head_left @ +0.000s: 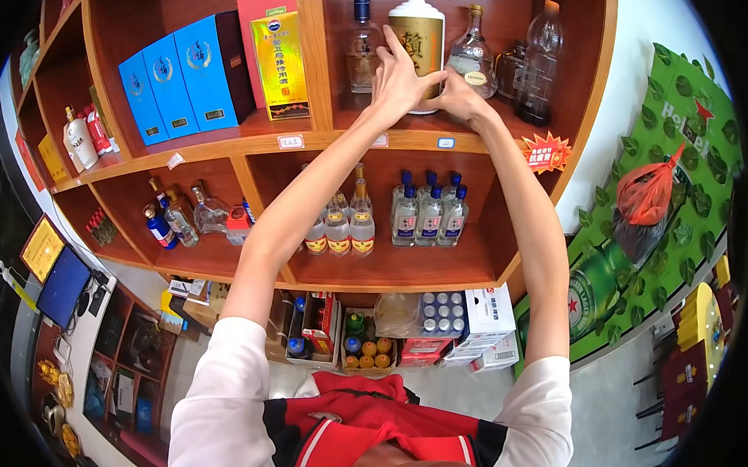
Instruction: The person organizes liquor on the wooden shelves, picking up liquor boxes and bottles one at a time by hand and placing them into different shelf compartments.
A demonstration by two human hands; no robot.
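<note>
A large white bottle (417, 25) with a gold label and a red cap stands upright on the upper shelf. My left hand (398, 82) presses on its left front, index finger stretched up along the label. On the lower right side my right hand (463, 98) grips the same bottle, its thumb in front and its other fingers partly hidden. A clear bottle with a dark blue cap (361, 48) is just left of the white bottle. To its right are a round clear Hennessy bottle (474, 56) and a tall clear plastic bottle with an orange cap (541, 66).
Blue boxes (200, 71) and a yellow box (279, 65) fill the compartment at left. On the shelf below stand clear bottles with blue caps (429, 215) and red-labelled bottles (338, 232). Cartons (488, 316) sit beneath. A red bag (649, 192) hangs by the green poster (675, 112).
</note>
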